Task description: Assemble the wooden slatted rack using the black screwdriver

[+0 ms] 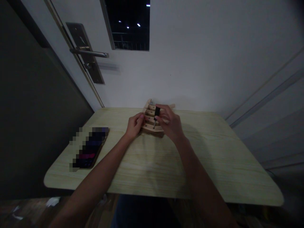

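Observation:
A small wooden slatted frame (pixel 152 127) sits at the far middle of the table, with dark holes or screw heads along its slats. My left hand (pixel 135 126) grips its left side, fingers closed on the edge. In my right hand (pixel 171 124) is a short screwdriver (pixel 157 113) with a black handle, pinched between thumb and fingers. Its metal shaft points down at the front slats. Whether the tip touches the wood is too small to tell. My right hand hides the frame's right part, though one wooden end sticks out behind it.
A phone (pixel 91 152), partly pixelated, lies on the table (pixel 147 171) at left. Behind the table stands a white door (pixel 201 57) with a metal lever handle (pixel 92 53) and a dark window (pixel 129 28). The table's rounded front edge is close to my body.

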A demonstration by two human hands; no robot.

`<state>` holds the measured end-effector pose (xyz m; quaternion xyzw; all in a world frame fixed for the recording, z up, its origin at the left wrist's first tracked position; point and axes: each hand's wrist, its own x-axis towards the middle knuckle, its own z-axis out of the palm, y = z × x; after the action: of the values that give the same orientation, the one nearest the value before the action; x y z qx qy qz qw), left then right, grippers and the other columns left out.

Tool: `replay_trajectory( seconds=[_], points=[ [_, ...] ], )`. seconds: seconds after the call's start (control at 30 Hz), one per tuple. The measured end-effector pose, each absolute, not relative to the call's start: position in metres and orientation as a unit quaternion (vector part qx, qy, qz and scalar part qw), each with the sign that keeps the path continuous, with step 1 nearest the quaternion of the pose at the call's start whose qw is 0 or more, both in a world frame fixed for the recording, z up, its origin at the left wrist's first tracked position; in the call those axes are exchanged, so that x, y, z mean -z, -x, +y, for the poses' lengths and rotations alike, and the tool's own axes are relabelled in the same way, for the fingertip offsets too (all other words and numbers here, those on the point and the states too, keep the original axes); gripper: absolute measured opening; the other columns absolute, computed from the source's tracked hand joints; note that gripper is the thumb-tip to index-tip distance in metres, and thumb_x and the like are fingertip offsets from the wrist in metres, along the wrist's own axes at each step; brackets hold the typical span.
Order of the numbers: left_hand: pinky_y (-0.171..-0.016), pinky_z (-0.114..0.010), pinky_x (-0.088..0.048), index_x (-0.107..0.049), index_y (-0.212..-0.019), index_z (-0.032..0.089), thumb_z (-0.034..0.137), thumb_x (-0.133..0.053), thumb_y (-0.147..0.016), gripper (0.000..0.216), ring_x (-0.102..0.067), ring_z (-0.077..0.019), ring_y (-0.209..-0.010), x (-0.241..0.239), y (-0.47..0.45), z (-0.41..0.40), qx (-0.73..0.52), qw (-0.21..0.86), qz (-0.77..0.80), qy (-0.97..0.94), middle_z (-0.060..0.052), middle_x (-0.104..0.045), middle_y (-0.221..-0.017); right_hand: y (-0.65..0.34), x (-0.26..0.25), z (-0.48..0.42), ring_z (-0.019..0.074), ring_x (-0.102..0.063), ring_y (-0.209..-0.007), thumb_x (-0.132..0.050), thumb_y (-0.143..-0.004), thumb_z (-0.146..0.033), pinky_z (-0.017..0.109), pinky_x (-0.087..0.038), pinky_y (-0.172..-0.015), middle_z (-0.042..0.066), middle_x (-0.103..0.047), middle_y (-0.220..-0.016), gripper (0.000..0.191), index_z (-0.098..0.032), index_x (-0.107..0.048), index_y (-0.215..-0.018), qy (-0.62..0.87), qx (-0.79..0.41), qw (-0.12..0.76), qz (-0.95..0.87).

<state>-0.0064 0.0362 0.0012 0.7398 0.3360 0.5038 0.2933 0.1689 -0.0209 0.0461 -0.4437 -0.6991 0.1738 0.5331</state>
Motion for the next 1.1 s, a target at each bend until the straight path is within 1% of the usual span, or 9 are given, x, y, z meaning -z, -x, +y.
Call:
replay_trajectory(
  seconds=[0.07, 0.13, 0.27, 0.4, 0.53, 0.7, 0.9, 1.0, 1.1],
  points=[
    [-0.059, -0.025, -0.039, -0.059, -0.076, 0.016, 0.047, -0.037, -0.093, 0.042, -0.05, -0.0135, -0.06, -0.0007, 0.0061, 0.0358, -0.506, 0.292, 0.333, -0.74, -0.001, -0.053, -0.062, -0.1681, -0.0479, -0.0219, 0.0176, -0.066, -0.102, -0.053, -0.088, -0.039, 0.035, -0.058, -0.086, 0.004, -0.064, -0.12, 0.038, -0.027, -0.051, -0.124, 0.411, -0.195, 0.538, -0.71],
    [-0.06, -0.025, -0.038, -0.058, -0.076, 0.016, 0.046, -0.036, -0.094, 0.042, -0.05, -0.0133, -0.061, -0.0006, 0.006, 0.0353, -0.508, 0.285, 0.334, -0.741, -0.001, -0.053, -0.062, -0.1672, -0.0492, -0.0223, 0.0176, -0.064, -0.106, -0.05, -0.089, -0.041, 0.034, -0.058, -0.087, 0.004, -0.06, -0.126, 0.036, -0.026, -0.053, -0.122, 0.39, -0.209, 0.538, -0.718],
    [-0.058, -0.025, -0.037, -0.058, -0.075, 0.016, 0.046, -0.037, -0.094, 0.041, -0.05, -0.0129, -0.059, -0.0014, 0.0055, 0.0335, -0.503, 0.276, 0.343, -0.744, 0.0, -0.052, -0.06, -0.167, -0.0486, -0.0209, 0.0152, -0.067, -0.093, -0.055, -0.087, -0.041, 0.034, -0.059, -0.083, 0.002, -0.063, -0.121, 0.034, -0.027, -0.055, -0.118, 0.397, -0.204, 0.545, -0.71],
    [-0.057, -0.025, -0.037, -0.058, -0.074, 0.016, 0.045, -0.038, -0.093, 0.04, -0.05, -0.0129, -0.058, -0.0034, 0.0043, 0.0304, -0.494, 0.271, 0.348, -0.749, 0.0, -0.053, -0.059, -0.1681, -0.0478, -0.0198, 0.0147, -0.066, -0.086, -0.063, -0.082, -0.038, 0.033, -0.059, -0.08, 0.003, -0.064, -0.115, 0.035, -0.028, -0.057, -0.115, 0.426, -0.148, 0.551, -0.703],
    [-0.058, -0.025, -0.037, -0.058, -0.074, 0.016, 0.044, -0.037, -0.093, 0.04, -0.05, -0.013, -0.059, -0.0052, 0.0038, 0.0284, -0.492, 0.267, 0.346, -0.752, 0.0, -0.053, -0.06, -0.1695, -0.049, -0.0208, 0.0157, -0.065, -0.09, -0.059, -0.084, -0.038, 0.035, -0.058, -0.084, 0.004, -0.063, -0.119, 0.036, -0.027, -0.057, -0.119, 0.433, -0.117, 0.539, -0.713],
    [-0.058, -0.025, -0.037, -0.059, -0.074, 0.016, 0.045, -0.036, -0.093, 0.042, -0.05, -0.0129, -0.058, -0.0052, 0.004, 0.0291, -0.491, 0.266, 0.348, -0.753, 0.0, -0.053, -0.059, -0.1712, -0.0489, -0.0216, 0.0151, -0.066, -0.096, -0.051, -0.089, -0.037, 0.032, -0.057, -0.086, 0.004, -0.061, -0.126, 0.038, -0.026, -0.052, -0.126, 0.402, -0.194, 0.537, -0.716],
    [-0.058, -0.025, -0.037, -0.058, -0.073, 0.016, 0.045, -0.038, -0.093, 0.04, -0.05, -0.0132, -0.058, -0.0063, 0.004, 0.0287, -0.494, 0.266, 0.347, -0.752, 0.0, -0.054, -0.059, -0.1686, -0.0478, -0.021, 0.0155, -0.067, -0.089, -0.06, -0.084, -0.039, 0.033, -0.06, -0.08, 0.001, -0.064, -0.12, 0.037, -0.03, -0.056, -0.119, 0.436, -0.155, 0.549, -0.696],
    [-0.059, -0.025, -0.037, -0.058, -0.074, 0.016, 0.046, -0.038, -0.092, 0.04, -0.05, -0.0135, -0.059, -0.0062, 0.0042, 0.0282, -0.493, 0.269, 0.346, -0.751, 0.0, -0.054, -0.06, -0.1673, -0.0501, -0.0232, 0.0176, -0.065, -0.097, -0.059, -0.084, -0.04, 0.033, -0.059, -0.08, 0.001, -0.066, -0.117, 0.032, -0.029, -0.06, -0.114, 0.445, -0.122, 0.539, -0.705],
    [-0.058, -0.025, -0.037, -0.059, -0.075, 0.017, 0.047, -0.037, -0.093, 0.041, -0.05, -0.0137, -0.059, -0.006, 0.0044, 0.0282, -0.493, 0.27, 0.346, -0.752, 0.0, -0.054, -0.06, -0.1689, -0.0513, -0.0253, 0.0184, -0.063, -0.105, -0.051, -0.089, -0.04, 0.036, -0.057, -0.088, 0.002, -0.063, -0.124, 0.038, -0.03, -0.054, -0.125, 0.441, -0.13, 0.522, -0.719]
  ],
)
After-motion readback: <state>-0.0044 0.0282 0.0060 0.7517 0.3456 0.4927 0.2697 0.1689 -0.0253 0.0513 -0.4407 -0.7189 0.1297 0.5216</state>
